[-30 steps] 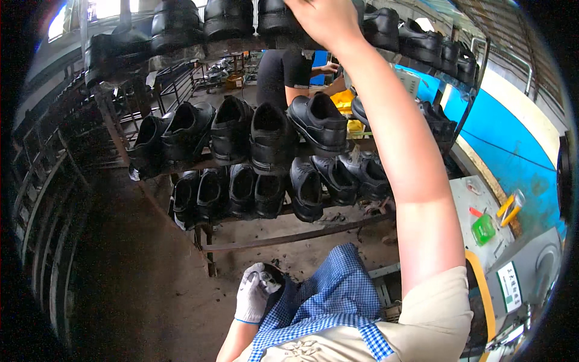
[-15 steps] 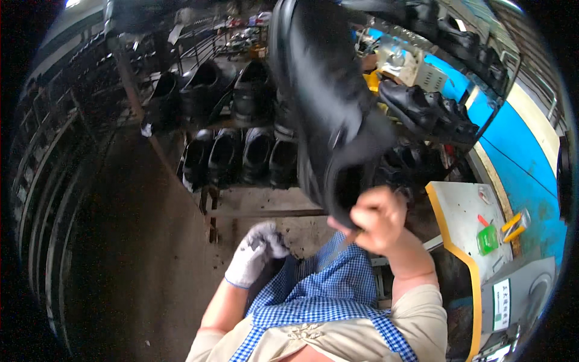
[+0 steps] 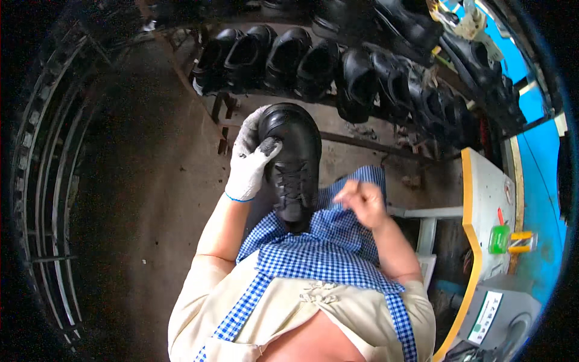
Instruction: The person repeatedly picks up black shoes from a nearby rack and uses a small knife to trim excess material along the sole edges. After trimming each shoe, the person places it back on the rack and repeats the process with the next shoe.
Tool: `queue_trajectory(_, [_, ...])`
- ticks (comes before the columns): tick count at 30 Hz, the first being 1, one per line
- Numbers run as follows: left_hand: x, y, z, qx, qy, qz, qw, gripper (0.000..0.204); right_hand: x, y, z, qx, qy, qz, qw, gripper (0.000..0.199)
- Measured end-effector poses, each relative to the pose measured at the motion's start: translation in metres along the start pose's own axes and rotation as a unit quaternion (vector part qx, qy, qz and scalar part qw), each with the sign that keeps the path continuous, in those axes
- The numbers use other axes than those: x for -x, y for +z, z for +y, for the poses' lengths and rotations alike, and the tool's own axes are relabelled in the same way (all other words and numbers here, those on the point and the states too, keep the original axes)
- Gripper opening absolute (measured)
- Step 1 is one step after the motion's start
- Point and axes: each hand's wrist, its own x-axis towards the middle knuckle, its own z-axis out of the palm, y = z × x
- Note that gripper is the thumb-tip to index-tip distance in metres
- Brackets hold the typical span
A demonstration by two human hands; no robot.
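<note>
Now the left hand (image 3: 246, 166) (gloved) has taken the black shoe (image 3: 297, 142).

We wear a checked apron (image 3: 319, 263).
Blue-and-white straps (image 3: 400, 321) overlie our cream top (image 3: 205, 297) at lower centre; left of centre, our left hand (image 3: 248, 163) wears a white glove (image 3: 245, 178), blue-hemmed.

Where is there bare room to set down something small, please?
The pale tabletop looks bare between its yellow edge and the green container. The floor looks mostly bare between the left metal rack and the gloved left hand. Ahead, it is crowded with black shoes.
</note>
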Motion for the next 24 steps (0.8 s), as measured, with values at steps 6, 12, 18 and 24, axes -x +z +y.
queue_trajectory(6, [0.013, 0.01, 0.0, -0.064, -0.061, -0.125, 0.988, 0.067, -0.035, -0.016, -0.067, 0.189, -0.105, 0.108, 0.97, 0.021])
queue_trajectory(12, [0.032, 0.023, 0.006, -0.038, -0.126, -0.137, 0.982, 0.069, -0.034, -0.012, -0.095, 0.311, -0.159, 0.045, 0.936, 0.036])
queue_trajectory(18, [0.039, 0.023, 0.002, -0.056, -0.119, -0.122, 0.984, 0.072, -0.024, -0.008, -0.104, 0.397, -0.147, 0.064, 0.904, 0.036])
queue_trajectory(24, [0.044, 0.024, 0.002, -0.076, -0.116, -0.123, 0.983, 0.07, -0.02, -0.009, -0.106, 0.41, -0.142, 0.067, 0.899, 0.036])
